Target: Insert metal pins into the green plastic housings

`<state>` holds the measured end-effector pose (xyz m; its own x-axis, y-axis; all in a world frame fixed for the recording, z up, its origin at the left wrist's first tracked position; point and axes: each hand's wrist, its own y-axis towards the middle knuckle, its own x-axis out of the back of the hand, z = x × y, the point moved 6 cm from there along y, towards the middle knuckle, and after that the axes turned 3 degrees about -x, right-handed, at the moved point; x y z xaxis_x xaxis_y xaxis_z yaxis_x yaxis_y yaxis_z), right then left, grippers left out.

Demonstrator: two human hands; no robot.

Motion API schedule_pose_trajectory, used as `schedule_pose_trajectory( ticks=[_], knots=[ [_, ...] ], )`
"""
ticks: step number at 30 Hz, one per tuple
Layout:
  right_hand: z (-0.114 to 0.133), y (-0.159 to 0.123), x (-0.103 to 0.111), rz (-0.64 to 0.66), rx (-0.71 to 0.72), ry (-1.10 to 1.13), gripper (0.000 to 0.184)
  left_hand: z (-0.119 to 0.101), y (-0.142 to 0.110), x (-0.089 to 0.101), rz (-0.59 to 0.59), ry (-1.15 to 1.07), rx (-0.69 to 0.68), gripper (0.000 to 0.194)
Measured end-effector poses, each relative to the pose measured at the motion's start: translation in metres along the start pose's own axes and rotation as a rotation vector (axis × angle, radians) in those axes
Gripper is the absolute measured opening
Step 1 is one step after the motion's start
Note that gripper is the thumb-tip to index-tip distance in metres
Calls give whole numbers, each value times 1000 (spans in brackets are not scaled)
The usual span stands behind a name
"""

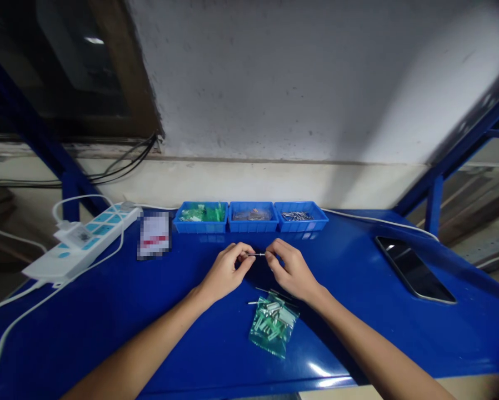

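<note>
My left hand point(225, 273) and my right hand point(293, 271) meet above the blue table point(199, 344), each with fingers pinched. Between them a thin metal pin point(257, 254) lies level, its left end in the left fingertips and its right end at the right fingertips. Its exact kind is too small to tell. Just below the right hand rests a clear green plastic bag point(270, 340) with several short metal and white pieces in it. A few thin metal rods point(268, 291) stick out by the bag's upper edge, partly hidden by the right hand.
Three blue bins stand along the back: one with green bags point(201, 213), one with brownish thin parts point(252, 215), one with metal pins point(297, 216). A white power strip point(49, 264) with cables and a blurred card point(154, 235) are left; a phone point(414, 269) lies right.
</note>
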<state>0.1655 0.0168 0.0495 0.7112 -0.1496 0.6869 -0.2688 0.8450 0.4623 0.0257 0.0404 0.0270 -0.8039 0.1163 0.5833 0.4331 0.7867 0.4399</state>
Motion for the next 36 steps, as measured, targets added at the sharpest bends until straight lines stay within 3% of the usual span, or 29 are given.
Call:
schedule_pose_trajectory(
  ticks=[9, 14, 22, 26, 31, 34, 36],
  knots=[
    [-1, 0, -5, 37, -30, 18, 16, -6, 0, 3, 19, 74, -38, 21],
    [2, 1, -1, 60, 54, 25, 12, -8, -2, 2, 40, 43, -73, 26],
    [2, 0, -1, 61, 69, 8, 19, -13, -2, 7, -79, 100, -118, 18],
    [5, 0, 0, 80, 80, 7, 11, -13, -2, 10, -96, 136, -82, 25],
    [11, 0, 2, 97, 136, -100, 22, -8, -3, 6, -51, 98, -27, 31],
    [11, -1, 14, 12, 170, -132, 23, -3, -5, 7, -75, 29, 7, 21],
    [7, 1, 35, -175, 195, -151, 20, -3, -4, 6, -72, 34, 4, 22]
  ],
)
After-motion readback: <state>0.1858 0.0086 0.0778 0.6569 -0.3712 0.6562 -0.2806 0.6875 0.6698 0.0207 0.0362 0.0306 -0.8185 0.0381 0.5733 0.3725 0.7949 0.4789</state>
